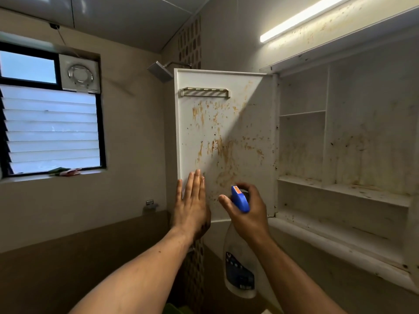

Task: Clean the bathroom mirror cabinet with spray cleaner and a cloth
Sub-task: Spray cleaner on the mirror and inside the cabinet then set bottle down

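Note:
The white cabinet door [226, 137] stands swung open, its inner face streaked with orange-brown stains. My left hand [192, 202] lies flat with straight fingers against the door's lower left corner. My right hand [247, 211] grips the neck of a clear spray bottle [240, 266] with a blue trigger head, its nozzle pointing at the lower part of the door. The open cabinet [347, 155] to the right has bare, stained shelves and dividers. I see no cloth in either hand.
A slotted holder [205, 92] is fixed near the door's top. A louvred window [52, 128] with an exhaust fan is on the left wall; coloured items [65, 171] lie on its sill. A shower head [159, 71] hangs behind the door, a tube light [303, 18] above.

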